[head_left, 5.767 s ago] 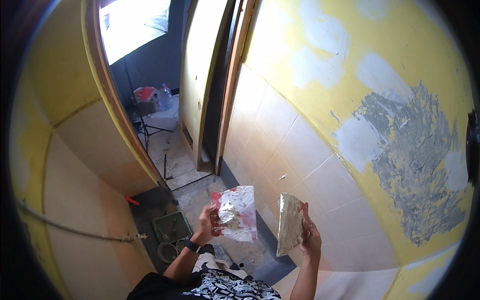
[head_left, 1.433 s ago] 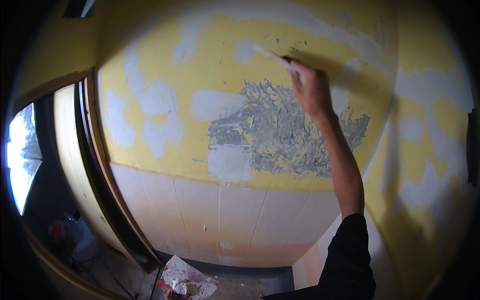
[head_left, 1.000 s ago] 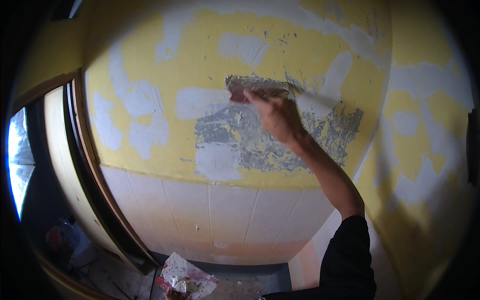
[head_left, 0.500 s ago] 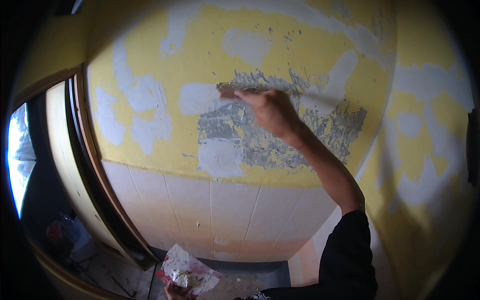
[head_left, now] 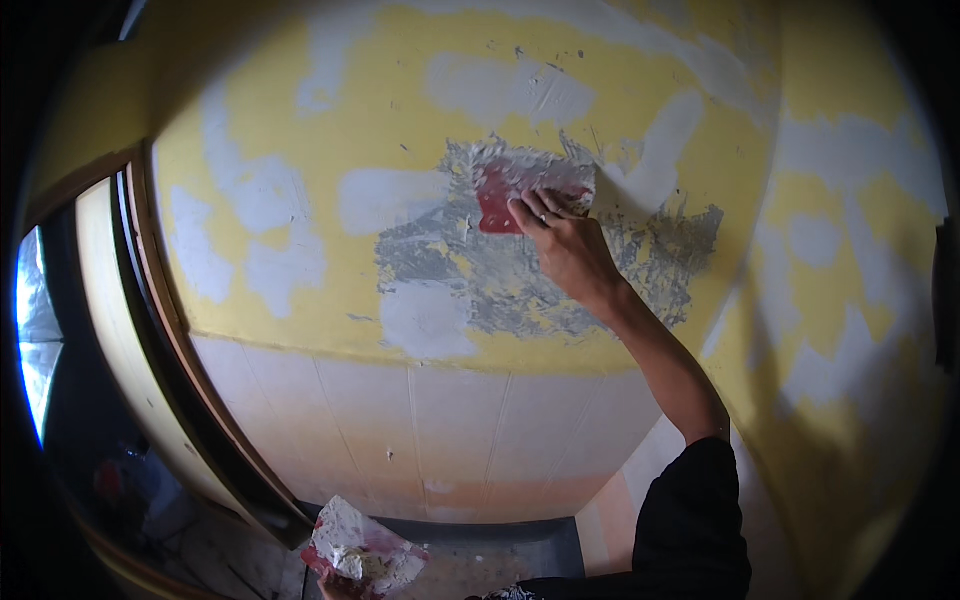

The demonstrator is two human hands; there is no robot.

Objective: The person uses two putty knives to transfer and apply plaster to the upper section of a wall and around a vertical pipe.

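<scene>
My right hand (head_left: 578, 255) is closed on a red putty spreader (head_left: 497, 200), whose broad face lies up against the yellow wall (head_left: 390, 130). White putty coats the spreader's upper edge. Beneath and around it is a rough patch of grey, scraped wall (head_left: 430, 255). Low at the bottom, my left hand (head_left: 337, 587) grips a second red spreader (head_left: 316, 553), held out level and smeared white. A lump of white putty (head_left: 352, 562) rests on it. Most of the left hand's fingers are hidden under that spreader.
White patches (head_left: 395, 200) dot the yellow wall, above pale panels (head_left: 455, 420) along its lower part. A brown door frame (head_left: 165, 250) with a pale door (head_left: 125, 330) stands at left. Another patched wall (head_left: 820, 240) meets this one at right.
My right hand has shifted right along the wall, and its spreader has turned from nearly edge-on to showing its red face. The left hand still holds the putty-laden spreader low down.
</scene>
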